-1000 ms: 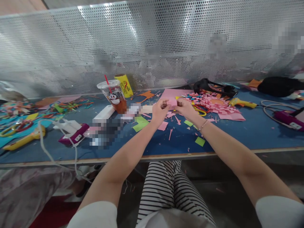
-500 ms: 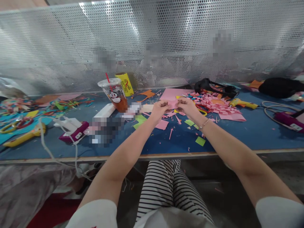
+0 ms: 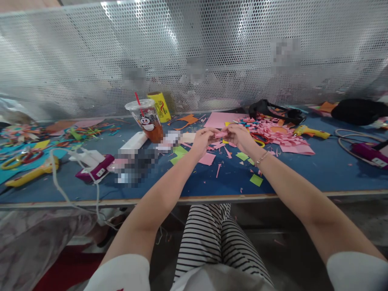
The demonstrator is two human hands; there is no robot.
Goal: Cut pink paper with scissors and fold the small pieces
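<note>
A small, thin piece of pink paper is up in front of the person, just over the blue table, between the two hands. It looks folded or rolled, but the fingers hide too much to tell. The left hand has its fingers bent, with the tips pinching one end of the paper. The right hand pinches the other end the same way. The hands are close together, and a thin bracelet goes around the right wrist.

Just under the hands are little pink strips and a flat pink paper scrap. Bright green paper pieces lie near it, and one green square is closer to the table's front edge. Behind the hands is a big flat pink sheet. Beside the right hand is a fluffy heap of cut pink paper, with a yellow glue gun next to it.

Over to the left, a clear plastic cup with a red straw holds a brown drink. A bright yellow box stands behind it. Farther left is a purple power strip with white plugs. A gray metal screen full of holes stands at the back.
</note>
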